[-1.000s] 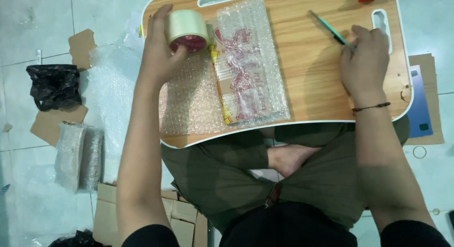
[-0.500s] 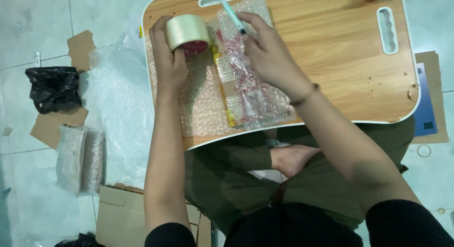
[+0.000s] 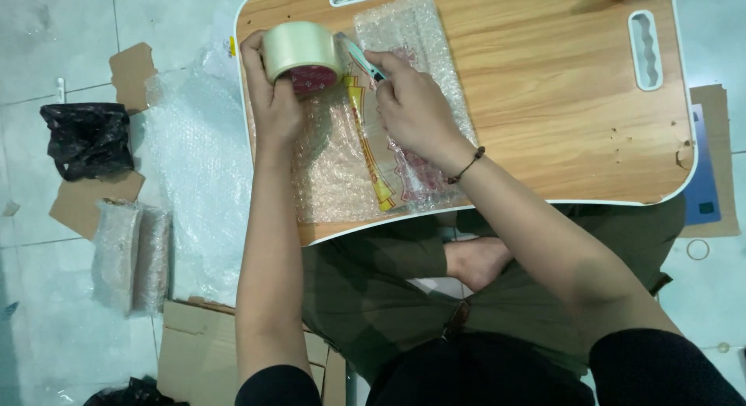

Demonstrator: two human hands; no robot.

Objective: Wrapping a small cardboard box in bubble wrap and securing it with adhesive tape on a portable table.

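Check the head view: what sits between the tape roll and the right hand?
Head view: a slim teal-handled cutter bridges the gap, held in the right hand, tip at the tape roll gripped by the left hand. Bubble wrap lies beneath.

quick count: 1 tape roll (image 3: 301,55), 1 cutter (image 3: 360,58), 1 bubble-wrapped packet (image 3: 404,111) on worktop (image 3: 559,103), 2 wrapped bundles (image 3: 130,254) on floor, 1 black bag (image 3: 87,138).

A wooden tabletop (image 3: 544,103) carries a bubble-wrapped packet (image 3: 373,165). The tiled floor (image 3: 47,33) holds cardboard scraps (image 3: 78,204), a black bag (image 3: 87,138) and two wrapped bundles (image 3: 130,254).
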